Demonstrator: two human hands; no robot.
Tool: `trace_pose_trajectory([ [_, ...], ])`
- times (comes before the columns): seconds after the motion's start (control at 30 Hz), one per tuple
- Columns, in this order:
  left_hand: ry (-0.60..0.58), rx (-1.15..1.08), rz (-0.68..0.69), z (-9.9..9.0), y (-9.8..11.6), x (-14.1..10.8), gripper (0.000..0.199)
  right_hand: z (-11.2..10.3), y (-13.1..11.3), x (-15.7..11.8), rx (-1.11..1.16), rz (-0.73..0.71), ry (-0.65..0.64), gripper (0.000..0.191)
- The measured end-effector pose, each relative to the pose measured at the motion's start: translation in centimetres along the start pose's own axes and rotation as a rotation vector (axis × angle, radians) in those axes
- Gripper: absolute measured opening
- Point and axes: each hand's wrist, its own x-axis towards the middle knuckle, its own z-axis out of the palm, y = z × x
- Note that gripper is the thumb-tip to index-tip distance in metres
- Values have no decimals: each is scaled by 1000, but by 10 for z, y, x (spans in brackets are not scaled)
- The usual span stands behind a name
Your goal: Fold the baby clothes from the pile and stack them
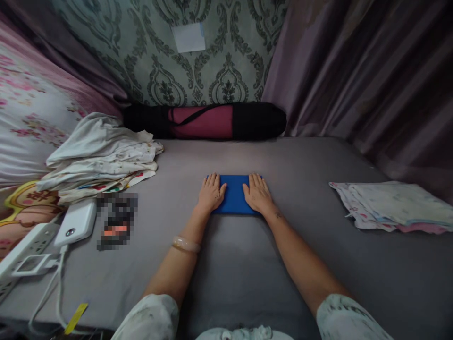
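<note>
A flat blue rectangular item [234, 194] lies on the grey sheet [240, 255], in the middle of the view. My left hand [211, 192] rests palm down on its left end, fingers stretched forward and thumb pointing inward. On the right end lies my right hand [258, 192], also flat with its fingers extended. Neither hand grips anything. Between the two thumbs the blue surface shows, while its side edges are mostly hidden under the hands.
Folded cloths [102, 156] are piled at the left, near a white power bank [76, 222], cables and a power strip [28, 250]. More folded cloths [396, 205] lie at the right. A black and maroon long bag [205, 122] lies along the wall.
</note>
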Motion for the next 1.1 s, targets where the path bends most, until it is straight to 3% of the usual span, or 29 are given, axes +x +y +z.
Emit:
trace_pose_trajectory([
  [0.2, 135, 40, 39, -10, 18, -14, 63, -8, -9, -3, 0, -28, 114, 64],
  [0.4, 8, 55, -34, -4, 32, -19, 67, 3, -8, -4, -17, 17, 53, 65],
  [0.53, 7, -12, -46, -5, 29, -17, 65, -1, -9, -3, -15, 33, 23, 65],
  [0.73, 139, -87, -114, -5, 19, -16, 57, -10, -32, -7, -2, -47, 19, 63],
  [0.9, 86, -116, -136, -5, 10, -17, 55, 0, -38, -10, -42, -43, -60, 64],
  [1.1, 111, -262, -157, -7, 4, -11, 48, -7, -53, -6, -22, -33, -89, 63],
])
